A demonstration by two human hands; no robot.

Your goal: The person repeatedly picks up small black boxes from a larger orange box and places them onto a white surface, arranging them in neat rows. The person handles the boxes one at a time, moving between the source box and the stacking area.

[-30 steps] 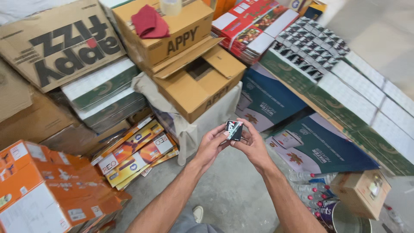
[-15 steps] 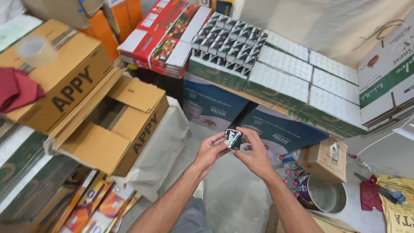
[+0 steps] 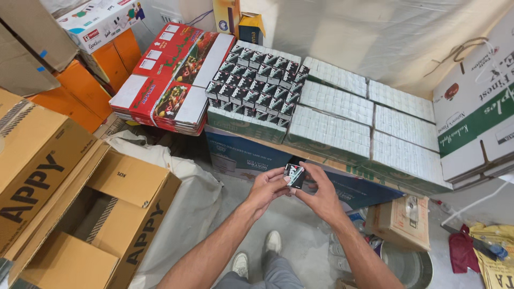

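Head view: the person's 2 hands meet in front of the body, above the floor, and both grip 1 small black box (image 3: 294,175). The left hand (image 3: 266,190) closes on its left side, the right hand (image 3: 319,195) on its right side, fingers curled over the top edge. The box stands roughly upright between the fingertips, its long axis tilted slightly, equally near to both hands. Straight ahead, well apart from the hands, rows of matching small black boxes (image 3: 257,88) sit on stacked green cartons (image 3: 342,128). An open brown carton (image 3: 115,214) lies to the left on the floor.
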